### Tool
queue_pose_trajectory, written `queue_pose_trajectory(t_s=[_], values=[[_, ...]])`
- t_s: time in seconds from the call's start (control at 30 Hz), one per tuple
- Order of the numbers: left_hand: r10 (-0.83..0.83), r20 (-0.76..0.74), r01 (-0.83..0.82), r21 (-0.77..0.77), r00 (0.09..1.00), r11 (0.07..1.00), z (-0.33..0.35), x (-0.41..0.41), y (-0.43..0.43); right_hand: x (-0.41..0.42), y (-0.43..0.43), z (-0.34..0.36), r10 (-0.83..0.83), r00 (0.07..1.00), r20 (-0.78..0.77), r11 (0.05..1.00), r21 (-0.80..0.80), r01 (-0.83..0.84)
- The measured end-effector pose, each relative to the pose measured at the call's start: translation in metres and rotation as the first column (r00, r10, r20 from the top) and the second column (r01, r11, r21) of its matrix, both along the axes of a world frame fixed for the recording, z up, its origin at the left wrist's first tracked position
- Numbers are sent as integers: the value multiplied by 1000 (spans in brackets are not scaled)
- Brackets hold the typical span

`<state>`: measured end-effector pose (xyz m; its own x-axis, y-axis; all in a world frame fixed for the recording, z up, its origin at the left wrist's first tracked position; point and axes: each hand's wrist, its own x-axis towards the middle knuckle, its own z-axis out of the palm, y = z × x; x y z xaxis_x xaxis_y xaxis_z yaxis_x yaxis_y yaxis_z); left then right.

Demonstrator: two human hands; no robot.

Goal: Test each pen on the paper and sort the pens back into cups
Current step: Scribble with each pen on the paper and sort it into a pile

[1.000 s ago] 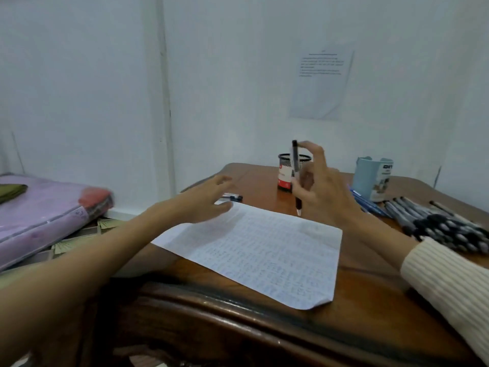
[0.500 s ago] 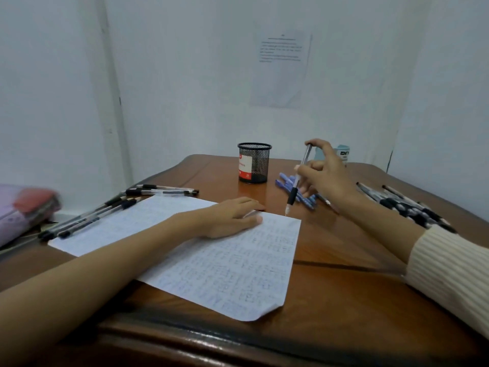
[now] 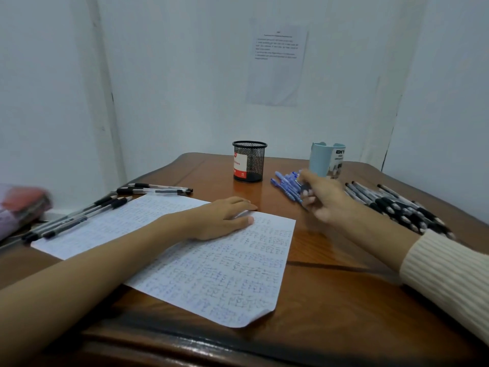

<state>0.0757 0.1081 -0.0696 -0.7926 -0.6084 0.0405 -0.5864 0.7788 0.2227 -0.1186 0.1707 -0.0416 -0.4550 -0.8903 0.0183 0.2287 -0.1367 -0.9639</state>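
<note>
A sheet of paper covered in blue scribbles lies on the wooden table. My left hand rests flat on its far part. My right hand is low over the table right of the paper, fingers curled round a dark pen, blurred, beside a small heap of blue pens. A black mesh cup and a light blue cup stand at the back. Several black-capped pens lie at the right.
More black pens lie along the paper's left edge, and two pens lie past its far corner. A printed note hangs on the wall. A pink and red bundle sits off the table at the left.
My right hand has dropped from holding the pen upright to low beside the blue pens. My left hand settled flat on the paper. The camera has swung left and down.
</note>
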Motion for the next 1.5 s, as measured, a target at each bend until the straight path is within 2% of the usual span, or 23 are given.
queue_pose_trajectory(t_s=[0.07,0.1,0.13,0.2,0.23,0.27,0.33,0.43,0.47,0.53,0.6,0.63,0.67,0.7,0.73,0.77,0.8,0.83,0.93,1.0,1.13,1.33,1.5], values=[[2,-1,-2,-1,1000,1000,0,0,0,-1,-1,-1,76,991,-108,997,31,-74],[1,-1,-1,-1,1000,1000,0,0,0,-2,-1,-2,130,955,-267,990,80,-112],[1,-1,-1,-2,1000,1000,-1,0,0,-3,1,-2,198,869,-454,978,154,-143],[0,1,0,-9,1000,1000,-1,0,0,-5,3,-2,304,572,-762,952,261,-159],[1,2,-1,-13,1000,1000,-1,0,0,-5,4,-2,332,424,-843,943,284,-174],[3,4,-2,-15,1000,1000,-1,-1,0,-3,5,-2,356,329,-875,931,303,-202],[7,11,-7,-16,1000,1000,-1,-1,0,0,7,0,385,240,-891,915,334,-225],[10,21,-9,-16,1000,1000,-1,-2,0,-1,6,7,372,84,-924,925,362,-113],[10,24,-9,-15,1000,1000,0,-2,0,-3,6,10,417,65,-907,908,412,-78],[9,26,-8,-16,1000,1000,0,-2,1,-7,5,11,494,95,-864,869,492,-48],[11,30,-11,-13,999,1000,0,-2,1,-8,6,10,490,225,-842,868,494,-40],[12,32,-12,-12,999,1000,1,-2,1,-7,7,8,465,353,-812,877,478,-55],[12,33,-12,-13,999,1000,1,-2,2,-7,7,6,423,533,-733,891,442,-99],[11,34,-11,-14,999,1000,2,-2,2,-7,6,5,375,725,-578,910,378,-169],[11,35,-10,-13,999,1000,2,-1,3,-6,4,4,340,865,-370,927,284,-243],[11,36,-10,-13,999,1000,2,-2,3,-6,2,4,320,931,-176,939,187,-288],[10,37,-10,-12,999,1000,2,-2,3,-6,0,4,311,949,-49,945,120,-303],[10,38,-10,-11,999,1000,2,-2,3,-5,0,5,303,953,-13,949,97,-301],[14,45,-13,-7,999,1000,3,-3,4,1,1,1,301,907,-294,950,177,-258],[14,53,-14,-9,998,1000,3,-3,4,5,0,-3,303,865,-401,950,195,-242],[13,58,-12,-6,998,1000,3,-2,4,5,-1,-4,208,864,-458,976,149,-156],[13,61,-13,-8,998,1000,4,-3,6,12,4,-6,226,800,-555,974,141,-177],[16,64,-16,0,998,1000,4,-3,5,8,0,-4,175,806,-565,984,64,-168]])
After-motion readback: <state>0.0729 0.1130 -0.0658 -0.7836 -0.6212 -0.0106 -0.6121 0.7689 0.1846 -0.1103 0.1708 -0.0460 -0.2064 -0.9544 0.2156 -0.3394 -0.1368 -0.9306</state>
